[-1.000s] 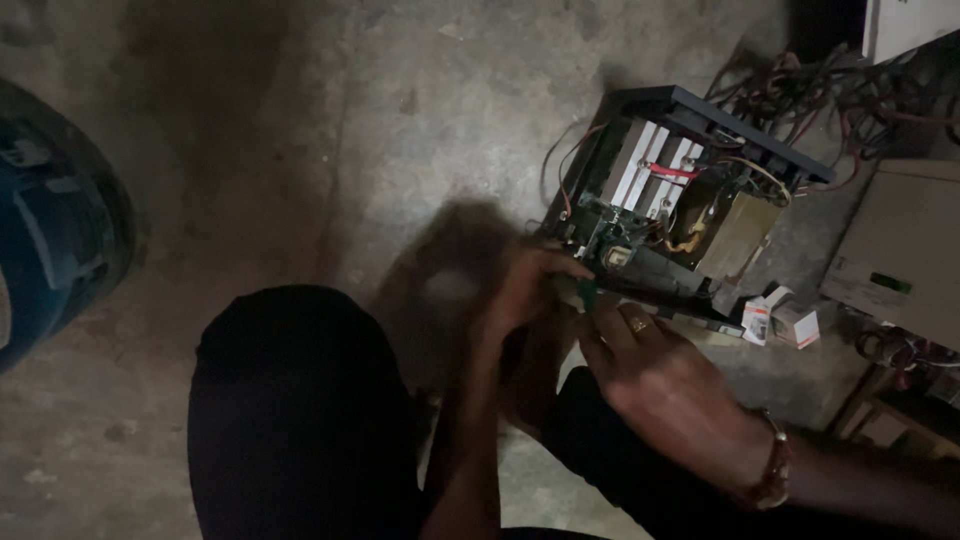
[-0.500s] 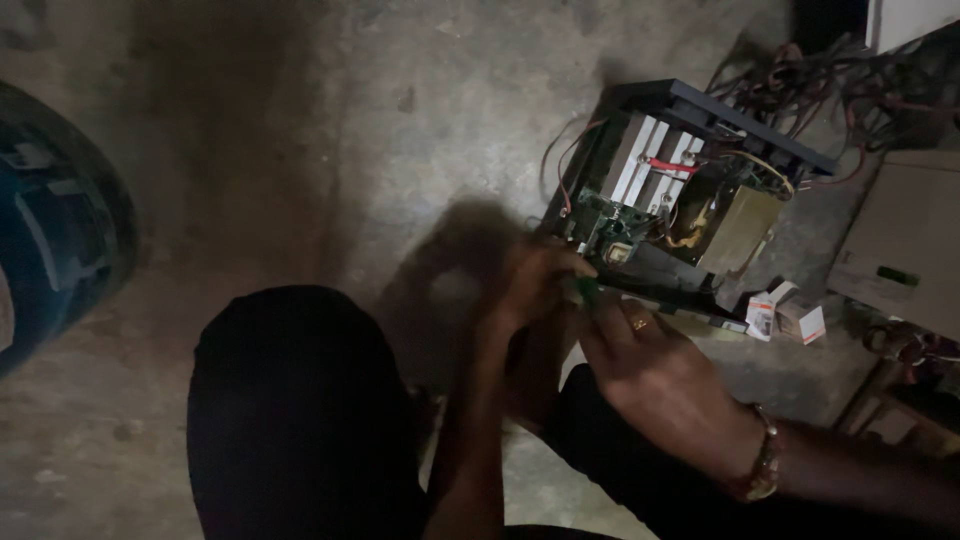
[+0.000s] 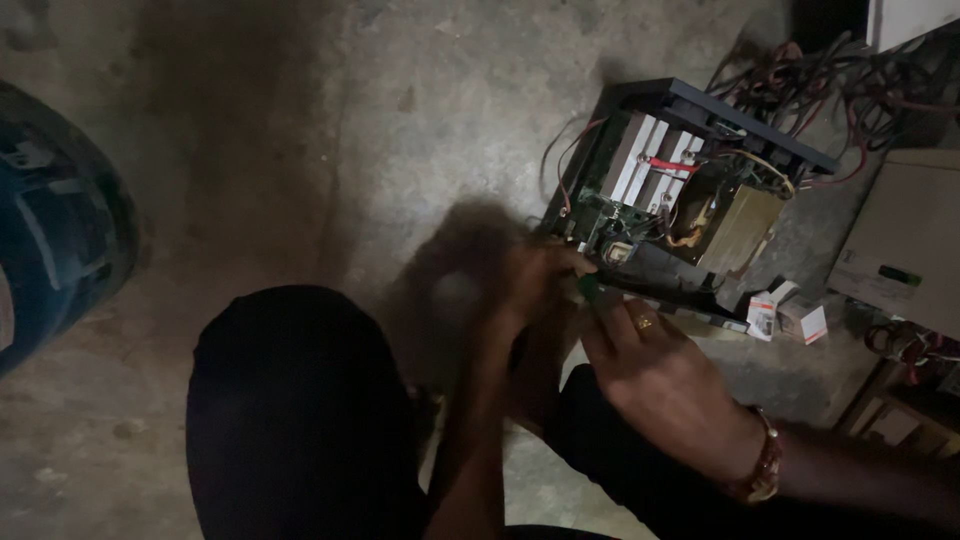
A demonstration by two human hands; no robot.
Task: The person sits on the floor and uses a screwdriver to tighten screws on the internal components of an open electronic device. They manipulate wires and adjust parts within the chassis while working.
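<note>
My left hand (image 3: pixel 535 285) and right hand (image 3: pixel 665 385) meet just below the opened power unit (image 3: pixel 680 205); fingers pinch a small green part (image 3: pixel 588 290), unit lying up-right, left nearer.

We've got bare concrete floor (image 3: pixel 420 130) open to the upper left, easy passage there. On the right it's crowded: the opened device chassis (image 3: pixel 690 190) w/ circuit board and transformer sits just ahead of our left hand (image 3: pixel 535 285) and right hand (image 3: pixel 665 375), wires (image 3: pixel 830 85) tangle behind it, a beige box (image 3: pixel 905 245) blocks the far right, small cartons (image 3: pixel 785 315) lie between. A blue drum (image 3: pixel 55 230) walls off the left edge.
</note>
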